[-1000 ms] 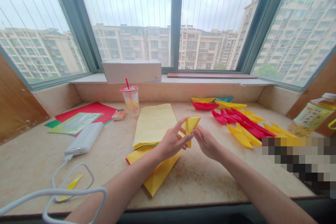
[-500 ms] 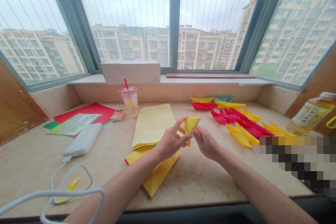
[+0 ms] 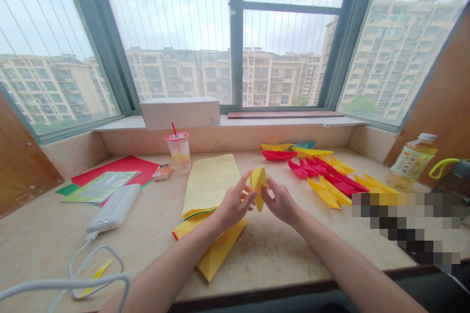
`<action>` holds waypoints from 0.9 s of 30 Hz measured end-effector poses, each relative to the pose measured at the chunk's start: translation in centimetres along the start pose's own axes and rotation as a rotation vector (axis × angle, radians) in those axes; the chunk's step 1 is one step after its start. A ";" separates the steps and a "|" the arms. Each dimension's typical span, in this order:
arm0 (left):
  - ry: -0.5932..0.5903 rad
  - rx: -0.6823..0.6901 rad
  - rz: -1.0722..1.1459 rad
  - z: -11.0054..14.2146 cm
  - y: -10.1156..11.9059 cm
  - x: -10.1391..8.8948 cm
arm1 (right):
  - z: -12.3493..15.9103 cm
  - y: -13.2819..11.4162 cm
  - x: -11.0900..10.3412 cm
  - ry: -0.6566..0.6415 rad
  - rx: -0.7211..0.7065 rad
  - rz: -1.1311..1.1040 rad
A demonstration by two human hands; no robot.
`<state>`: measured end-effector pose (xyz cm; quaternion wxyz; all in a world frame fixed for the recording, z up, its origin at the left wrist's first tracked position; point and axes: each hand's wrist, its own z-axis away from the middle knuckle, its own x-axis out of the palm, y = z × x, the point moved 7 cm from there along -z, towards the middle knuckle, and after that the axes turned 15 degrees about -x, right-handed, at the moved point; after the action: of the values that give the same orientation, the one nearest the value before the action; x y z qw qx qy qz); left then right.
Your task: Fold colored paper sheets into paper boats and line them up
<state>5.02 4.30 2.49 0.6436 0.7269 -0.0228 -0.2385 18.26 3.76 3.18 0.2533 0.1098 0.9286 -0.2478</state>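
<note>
A small folded piece of yellow paper (image 3: 259, 187) is held up between my two hands, above the counter. My left hand (image 3: 237, 204) pinches it from the left, thumb in front and fingers around the far side. My right hand (image 3: 282, 201) grips its right edge with thumb and fingers. Part of the folded paper is hidden by my fingers. Beneath and beyond my left hand lie a stack of pale yellow paper (image 3: 209, 178) and some deeper yellow folded sheets (image 3: 220, 252) with a red edge showing. Folded paper boats in yellow (image 3: 325, 193), red (image 3: 279, 155) and teal (image 3: 304, 145) rest to the right.
On the left lie a white power bank (image 3: 114, 208) with a white cable (image 3: 73, 281), red paper (image 3: 135, 168) and a flat plastic packet (image 3: 101, 187). A plastic cup with straw (image 3: 179, 151) and a small orange box (image 3: 162, 172) stand behind. A drink bottle (image 3: 411, 161) stands right.
The folded yellow paper has turned from a wide triangle to a narrow upright shape. My right hand has shifted up along its right side. The view has tilted up slightly.
</note>
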 end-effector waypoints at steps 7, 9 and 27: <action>-0.081 0.074 0.241 -0.3 0.8 -0.4 | -0.3 -0.3 -2.0 0.220 -0.092 0.041; -0.131 0.061 0.369 -0.3 0.7 -0.5 | -0.4 -0.6 -2.4 0.264 -0.153 0.025; -0.091 -0.088 0.357 -1.0 0.0 -1.3 | -0.3 -0.5 -1.0 0.085 -0.056 -0.143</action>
<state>4.20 5.63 2.96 0.7051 0.6710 -0.1698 -0.1540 18.76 3.41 4.16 0.1984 0.0466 0.9505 -0.2344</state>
